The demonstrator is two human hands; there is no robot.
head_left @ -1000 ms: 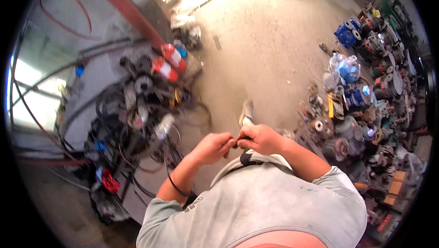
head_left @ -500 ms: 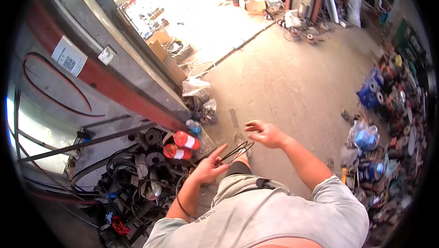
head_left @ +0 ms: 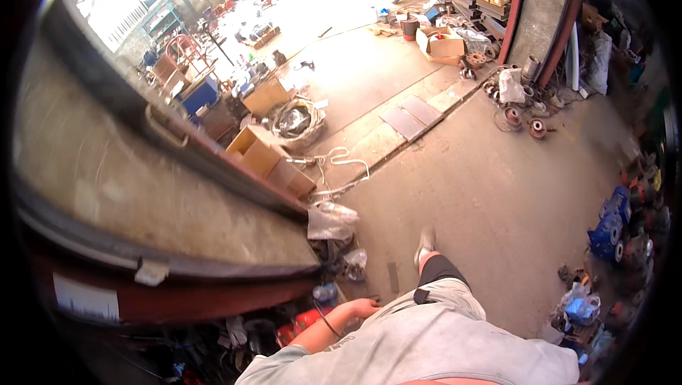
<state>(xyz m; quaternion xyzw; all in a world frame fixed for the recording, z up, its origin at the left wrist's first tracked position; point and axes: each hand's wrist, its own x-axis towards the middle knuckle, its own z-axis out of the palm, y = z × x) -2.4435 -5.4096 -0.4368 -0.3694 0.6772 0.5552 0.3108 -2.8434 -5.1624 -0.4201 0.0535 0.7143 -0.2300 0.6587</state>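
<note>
- The big floor (head_left: 490, 207) is tan and dusty, and goes out to a bright place at the top.
- A pale shirt (head_left: 455, 346) fills the low middle.
- An open brown box (head_left: 257, 155) sits by the wall on the left.
- A blue machine part (head_left: 605, 234) lies in the pile on the right.
- A pale shoe (head_left: 425, 240) stands on the floor.
- The left hand (head_left: 364, 307) is low, near a red can (head_left: 307, 319). Its fingers look bent; I cannot tell if they hold anything.
- The right hand is out of sight, so I cannot tell about its fingers.
- A thin black cord (head_left: 326, 320) lies across the left arm.
</note>
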